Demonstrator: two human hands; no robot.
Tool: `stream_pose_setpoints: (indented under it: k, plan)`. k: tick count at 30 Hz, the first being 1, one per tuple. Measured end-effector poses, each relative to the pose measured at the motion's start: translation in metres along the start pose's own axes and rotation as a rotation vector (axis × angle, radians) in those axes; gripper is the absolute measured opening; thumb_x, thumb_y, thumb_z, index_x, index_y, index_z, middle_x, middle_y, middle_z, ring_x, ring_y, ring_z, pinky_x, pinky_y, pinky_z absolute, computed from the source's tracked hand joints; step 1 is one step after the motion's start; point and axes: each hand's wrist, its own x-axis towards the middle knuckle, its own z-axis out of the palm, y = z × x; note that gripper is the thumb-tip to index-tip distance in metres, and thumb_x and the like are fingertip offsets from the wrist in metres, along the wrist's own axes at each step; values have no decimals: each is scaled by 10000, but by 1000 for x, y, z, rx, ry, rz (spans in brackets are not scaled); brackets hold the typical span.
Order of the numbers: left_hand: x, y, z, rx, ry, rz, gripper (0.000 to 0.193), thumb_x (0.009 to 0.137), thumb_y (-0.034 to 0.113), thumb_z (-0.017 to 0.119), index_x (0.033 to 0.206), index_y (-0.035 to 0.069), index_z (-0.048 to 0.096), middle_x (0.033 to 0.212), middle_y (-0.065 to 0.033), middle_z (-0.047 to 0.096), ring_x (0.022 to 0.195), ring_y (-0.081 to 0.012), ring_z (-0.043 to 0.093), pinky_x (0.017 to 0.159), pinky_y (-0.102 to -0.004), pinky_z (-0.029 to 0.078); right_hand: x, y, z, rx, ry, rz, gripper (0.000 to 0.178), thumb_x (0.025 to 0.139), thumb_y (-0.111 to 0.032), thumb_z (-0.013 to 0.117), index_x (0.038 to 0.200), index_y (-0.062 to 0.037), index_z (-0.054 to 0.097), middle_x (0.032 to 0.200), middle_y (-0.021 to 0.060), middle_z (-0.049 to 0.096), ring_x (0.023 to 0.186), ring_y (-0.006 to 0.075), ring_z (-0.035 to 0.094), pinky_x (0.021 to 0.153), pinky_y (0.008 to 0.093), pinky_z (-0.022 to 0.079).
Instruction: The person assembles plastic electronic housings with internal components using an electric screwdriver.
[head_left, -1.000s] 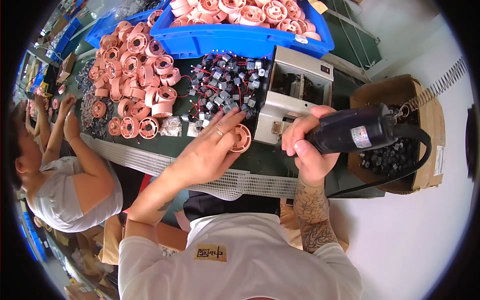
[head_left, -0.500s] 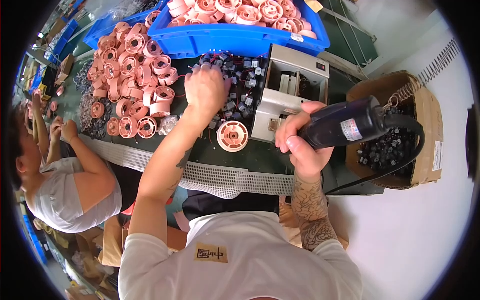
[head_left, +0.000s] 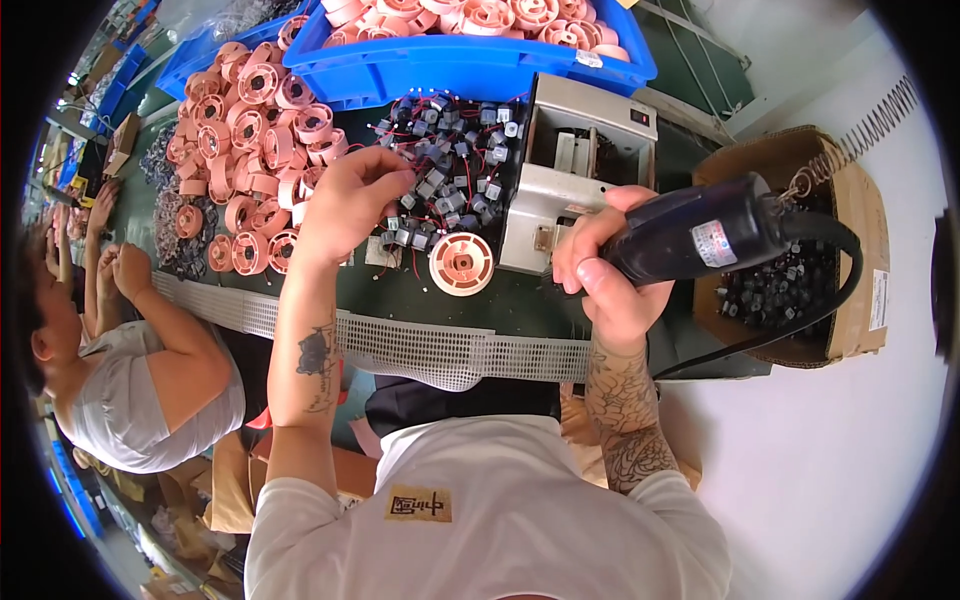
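Left hand [head_left: 345, 205] drew back beside pink wheel [head_left: 461, 263].

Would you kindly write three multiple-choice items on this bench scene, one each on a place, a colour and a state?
1. Where does the single pink disc lie?
A. in the blue bin
B. on the green bench before the grey box
C. in the cardboard box

2. What colour is the bin of discs?
A. blue
B. yellow
C. white

3. What is the right hand doing?
A. resting open
B. gripping the black power tool
C. holding a disc

Answers: 1 B, it sits alone on the bench by the grey box. 2 A, its walls are blue. 3 B, fingers wrap the tool.
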Motion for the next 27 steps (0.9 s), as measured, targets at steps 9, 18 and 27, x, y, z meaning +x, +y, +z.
stream_pose_setpoints:
  k: [9, 18, 27]
  plan:
    - [1, -5, -28, 449, 177, 103, 210, 891, 196, 592, 893, 4, 675, 628, -8, 602, 548, -64, 491, 512, -230, 386, 1, -2, 0, -21, 29, -1, 575, 710, 107, 621, 1241, 35, 411, 658, 80, 554, 554, 124, 518, 512, 245, 414]
    - [-1, -10, -42, 236, 186, 43, 217, 943, 197, 533, 917, 10, 641, 654, -10, 592, 555, -64, 485, 505, -207, 365, 3, -3, -1, -17, 32, -3, 576, 709, 96, 624, 1238, 41, 403, 646, 73, 535, 562, 140, 519, 524, 255, 418]
    - [-8, -1, -34, 399, 268, 181, 211, 933, 167, 540, 922, -26, 624, 707, -58, 656, 627, -109, 601, 583, -254, 465, 3, -1, -1, -20, 26, 1, 578, 708, 99, 623, 1241, 41, 409, 654, 81, 544, 562, 137, 525, 518, 252, 418]
